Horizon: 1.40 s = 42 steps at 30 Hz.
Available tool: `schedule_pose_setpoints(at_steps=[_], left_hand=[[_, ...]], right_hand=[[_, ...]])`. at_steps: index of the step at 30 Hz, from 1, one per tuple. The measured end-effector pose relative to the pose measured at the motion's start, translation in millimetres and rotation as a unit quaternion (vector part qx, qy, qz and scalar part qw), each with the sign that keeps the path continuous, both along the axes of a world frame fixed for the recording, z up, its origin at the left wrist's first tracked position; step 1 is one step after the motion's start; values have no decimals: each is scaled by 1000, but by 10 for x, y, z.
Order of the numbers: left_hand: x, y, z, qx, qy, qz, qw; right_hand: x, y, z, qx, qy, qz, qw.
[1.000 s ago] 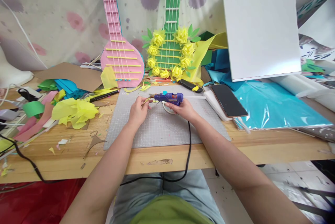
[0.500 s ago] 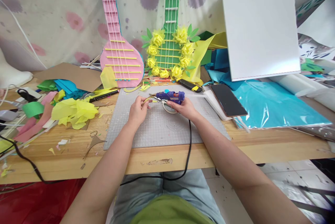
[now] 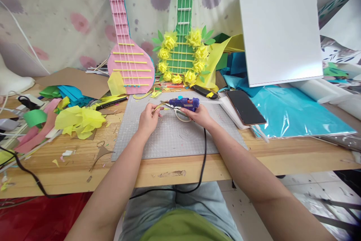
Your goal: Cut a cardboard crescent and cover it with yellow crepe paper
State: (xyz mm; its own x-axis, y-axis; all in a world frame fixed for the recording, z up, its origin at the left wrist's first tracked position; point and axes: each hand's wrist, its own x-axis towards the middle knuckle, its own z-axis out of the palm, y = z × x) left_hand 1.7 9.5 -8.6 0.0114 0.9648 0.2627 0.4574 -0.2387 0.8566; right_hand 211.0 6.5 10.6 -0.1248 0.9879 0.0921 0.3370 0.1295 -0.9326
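Observation:
My right hand point(image 3: 200, 115) is wrapped round a purple hot glue gun point(image 3: 180, 102), its nozzle pointing left and a clear glue stick point(image 3: 210, 102) sticking out at the back. Between the fingers of my left hand point(image 3: 148, 119) is a thin yellowish curved strip point(image 3: 158, 106), pinched close to the nozzle tip. Most of the strip is hidden by the fingers. Scissors with white handles point(image 3: 182, 116) lie under the gun on the grey cutting mat point(image 3: 175, 147). A black cord point(image 3: 203, 158) runs down from the gun over the table edge.
Behind the mat stand a pink paper guitar point(image 3: 131, 64) and a green one point(image 3: 182, 51) ringed with yellow paper flowers. A utility knife point(image 3: 204, 92), a phone point(image 3: 246, 107) and a blue plastic-wrapped pack point(image 3: 296, 113) lie to the right. Crumpled yellow paper point(image 3: 80, 120) lies left.
Almost nothing differs. The glue gun has shifted very slightly, its nozzle still by the strip in my left hand.

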Motion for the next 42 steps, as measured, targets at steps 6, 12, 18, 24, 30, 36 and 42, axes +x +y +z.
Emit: schedule_pose_setpoints(at_steps=[6, 12, 18, 24, 30, 36, 42], left_hand=[[3, 3, 5, -5, -5, 2, 1000], [9, 3, 24, -8, -10, 5, 1000], [3, 11, 10, -9, -41, 3, 999], [48, 19, 61, -56, -200, 0, 978], [83, -18, 176, -189, -339, -16, 922], [95, -26, 178, -218, -348, 5, 912], [122, -36, 146, -193, -315, 4, 929]], right_hand=[[10, 16, -28, 10, 7, -8, 1000], [24, 41, -74, 23, 13, -5, 1000], [37, 51, -82, 12, 6, -14, 1000], [208, 119, -27, 1, -3, -103, 995], [417, 310, -92, -14, -122, -210, 970], [441, 371, -142, 6, -252, -263, 931], [428, 35, 151, 2, -385, -204, 900]])
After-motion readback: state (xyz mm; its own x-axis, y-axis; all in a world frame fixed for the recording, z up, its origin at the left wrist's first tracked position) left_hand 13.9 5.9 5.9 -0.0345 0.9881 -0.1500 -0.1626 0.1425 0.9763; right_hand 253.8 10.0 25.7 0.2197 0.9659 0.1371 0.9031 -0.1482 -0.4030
